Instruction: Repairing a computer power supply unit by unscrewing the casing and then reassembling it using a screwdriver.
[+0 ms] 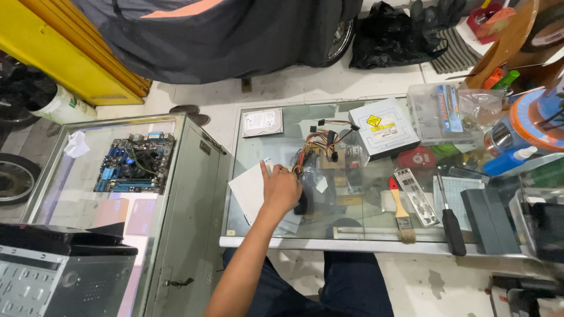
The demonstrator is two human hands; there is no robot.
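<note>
I see one hand only, my left hand, reaching forward over the glass tabletop. It rests on the near end of a wire bundle, a loom of red, yellow, orange and black leads. The fingers are curled over that end, but from above I cannot tell whether they actually pinch the wires or just press on them. My right hand is out of sight.

The bundle sits near the middle of the glass. Its long axis runs from the hand away and to the right, and the far end fans into black plug connectors pointing toward a grey optical drive. Just left of the hand lies a sheet of white paper, partly under the wrist.

Farther back on the glass lies a hard drive. To the right lie a paintbrush, a metal port plate and a black-handled screwdriver, all well apart from the hand. A motherboard sits in the open case on the left.
</note>
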